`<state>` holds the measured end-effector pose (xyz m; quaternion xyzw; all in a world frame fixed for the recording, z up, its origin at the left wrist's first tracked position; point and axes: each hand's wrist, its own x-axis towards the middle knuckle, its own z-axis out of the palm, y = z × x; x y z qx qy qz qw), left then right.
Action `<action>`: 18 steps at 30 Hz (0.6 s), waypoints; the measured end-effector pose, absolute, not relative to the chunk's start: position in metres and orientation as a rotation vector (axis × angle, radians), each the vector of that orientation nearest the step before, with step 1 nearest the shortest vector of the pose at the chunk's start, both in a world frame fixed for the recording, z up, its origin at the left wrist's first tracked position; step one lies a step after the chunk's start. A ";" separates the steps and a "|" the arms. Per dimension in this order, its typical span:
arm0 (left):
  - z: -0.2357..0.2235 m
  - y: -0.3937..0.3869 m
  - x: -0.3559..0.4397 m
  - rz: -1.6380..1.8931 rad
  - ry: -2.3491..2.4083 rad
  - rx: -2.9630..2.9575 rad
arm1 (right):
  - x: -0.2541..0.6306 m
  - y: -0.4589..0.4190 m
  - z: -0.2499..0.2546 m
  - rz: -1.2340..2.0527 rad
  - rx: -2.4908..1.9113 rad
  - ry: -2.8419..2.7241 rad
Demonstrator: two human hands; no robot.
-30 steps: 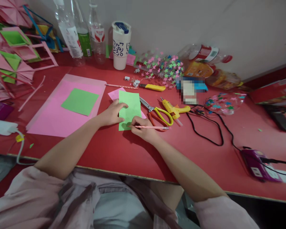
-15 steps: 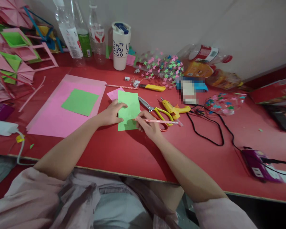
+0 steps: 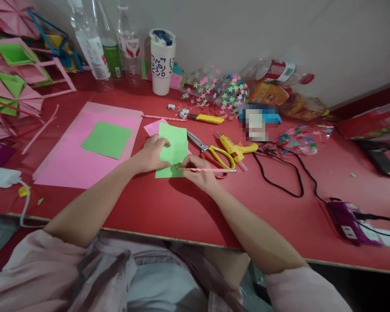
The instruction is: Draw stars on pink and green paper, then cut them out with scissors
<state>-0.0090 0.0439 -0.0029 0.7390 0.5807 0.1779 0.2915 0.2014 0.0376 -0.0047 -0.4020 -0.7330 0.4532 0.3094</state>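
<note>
A light green sheet of paper [image 3: 173,143] lies in front of me on the red table. My left hand [image 3: 152,155] presses on its left side, thumb and forefinger spread apart over the paper. My right hand [image 3: 199,171] grips a pink pencil [image 3: 219,170], whose tip meets the lower part of the sheet near its right edge. Under the sheet's upper left a small pink piece of paper [image 3: 153,127] sticks out. Scissors with yellow handles [image 3: 222,156] lie just right of the sheet, beside red-orange handles [image 3: 219,175] partly hidden by my right hand.
Left of the sheet, a darker green square [image 3: 107,139] rests on large pink paper [image 3: 58,164]. A yellow glue gun [image 3: 235,148], a yellow cutter knife [image 3: 208,118], and a second pencil [image 3: 162,117] lie around. Behind stand a white cup [image 3: 160,65] and several bottles. A black cable [image 3: 281,186] crosses the right side.
My right hand and the pencil have shifted down along the sheet, the pencil tip now lower. The sheet has turned slightly under my left hand, whose thumb has moved a little.
</note>
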 end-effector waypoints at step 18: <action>0.000 0.044 -0.007 0.435 1.570 1.945 | 0.200 0.035 -0.004 1.186 -1.074 -1.953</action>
